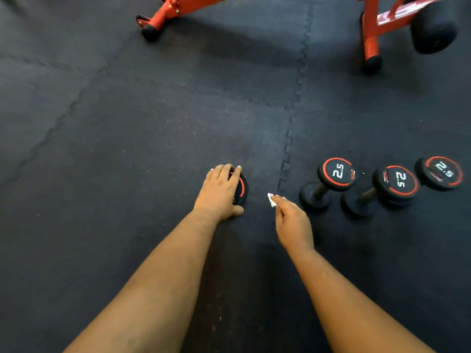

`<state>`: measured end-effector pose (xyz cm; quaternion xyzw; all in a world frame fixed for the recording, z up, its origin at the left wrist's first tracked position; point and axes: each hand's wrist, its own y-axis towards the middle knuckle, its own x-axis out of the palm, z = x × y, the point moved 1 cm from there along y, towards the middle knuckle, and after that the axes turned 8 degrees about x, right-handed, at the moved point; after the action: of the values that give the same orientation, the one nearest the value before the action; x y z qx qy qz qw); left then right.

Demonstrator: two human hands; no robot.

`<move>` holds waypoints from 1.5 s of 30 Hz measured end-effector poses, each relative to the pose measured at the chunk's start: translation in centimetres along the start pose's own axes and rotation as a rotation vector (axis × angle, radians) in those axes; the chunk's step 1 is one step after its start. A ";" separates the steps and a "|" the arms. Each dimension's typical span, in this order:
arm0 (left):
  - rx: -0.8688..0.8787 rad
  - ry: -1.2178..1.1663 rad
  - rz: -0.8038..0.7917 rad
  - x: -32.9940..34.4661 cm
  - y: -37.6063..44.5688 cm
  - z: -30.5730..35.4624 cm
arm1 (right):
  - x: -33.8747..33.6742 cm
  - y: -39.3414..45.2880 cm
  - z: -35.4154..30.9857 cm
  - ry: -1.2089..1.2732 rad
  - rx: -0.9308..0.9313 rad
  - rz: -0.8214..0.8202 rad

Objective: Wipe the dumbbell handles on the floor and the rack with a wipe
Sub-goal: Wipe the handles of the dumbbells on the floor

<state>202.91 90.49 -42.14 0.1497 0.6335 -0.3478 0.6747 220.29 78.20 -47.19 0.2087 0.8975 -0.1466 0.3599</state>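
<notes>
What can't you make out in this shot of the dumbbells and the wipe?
Head view:
- Dumbbell under the left hand: handle and number hidden by the hand.
- Wipe: mostly hidden inside the right hand.
- Rightmost dumbbell: handle hidden behind its head.
- Red rack: cut off by the top edge.

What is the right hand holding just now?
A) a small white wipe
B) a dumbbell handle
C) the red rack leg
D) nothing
A: the right hand pinches a small white wipe above the floor mat, apart from the dumbbell that the left hand grips by its end.
</notes>
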 end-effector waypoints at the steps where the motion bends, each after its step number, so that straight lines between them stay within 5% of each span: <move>1: -0.010 0.004 -0.020 0.2 0.1 0.1 | 0.1 -0.2 0.1 -0.022 -0.002 -0.018; 14: -0.098 -0.059 -0.020 2.5 0.3 0.9 | 0.0 0.1 1.0 -0.027 0.025 -0.042; 31: 0.300 -0.049 -0.069 1.3 16.3 21.6 | -9.6 3.2 13.1 0.040 0.369 0.253; 37: 0.284 0.030 -0.051 1.0 16.5 21.3 | -8.6 3.4 12.6 0.110 0.364 0.185; 45: 0.088 -0.185 0.067 4.1 9.3 15.0 | -7.0 3.1 11.9 0.126 0.167 0.191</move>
<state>220.13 86.27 -46.03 0.1675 0.5471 -0.3651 0.7344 233.35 74.10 -50.93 0.3312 0.8791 -0.1724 0.2963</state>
